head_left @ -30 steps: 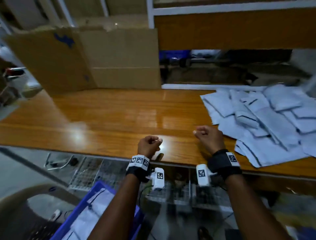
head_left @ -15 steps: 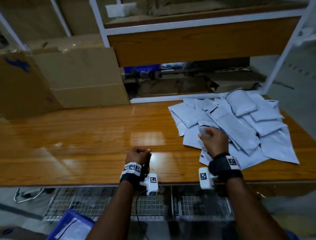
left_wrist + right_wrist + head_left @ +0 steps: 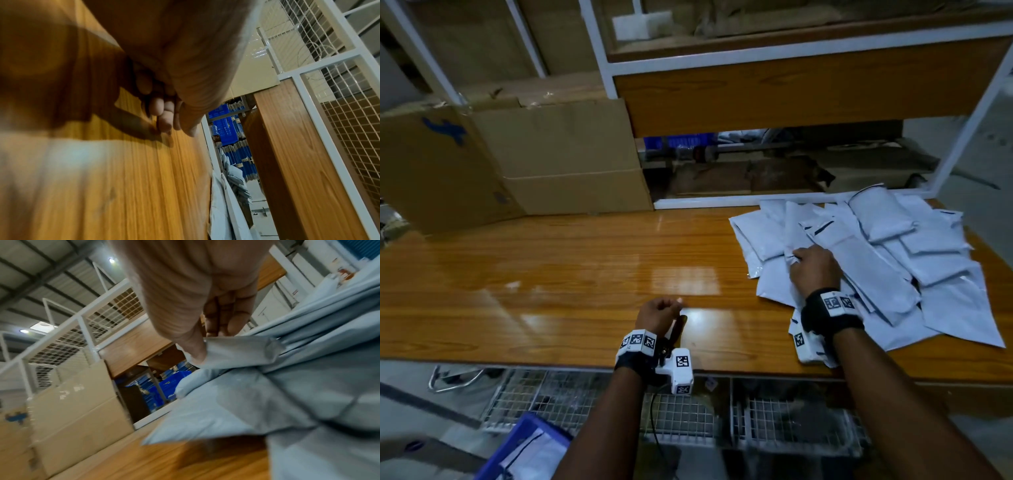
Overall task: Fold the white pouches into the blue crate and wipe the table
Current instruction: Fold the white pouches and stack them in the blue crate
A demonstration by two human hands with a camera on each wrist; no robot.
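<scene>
On the right half of the wooden table [image 3: 558,274] lay a loose heap of white pouches [image 3: 893,260], overlapping one another. At its near left side the right hand [image 3: 815,269] pinched the edge of one pouch [image 3: 236,350] between thumb and fingers. Well apart from the heap, the left hand [image 3: 658,313] rested near the table's front edge, fingers curled on nothing (a loose fist). Below the table's front left stood the blue crate [image 3: 517,442], with white pouches inside.

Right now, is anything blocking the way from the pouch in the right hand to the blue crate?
Nothing visible. The right hand pinches a white pouch on the pile; bare table lies between it and the blue crate below the front edge.
</scene>
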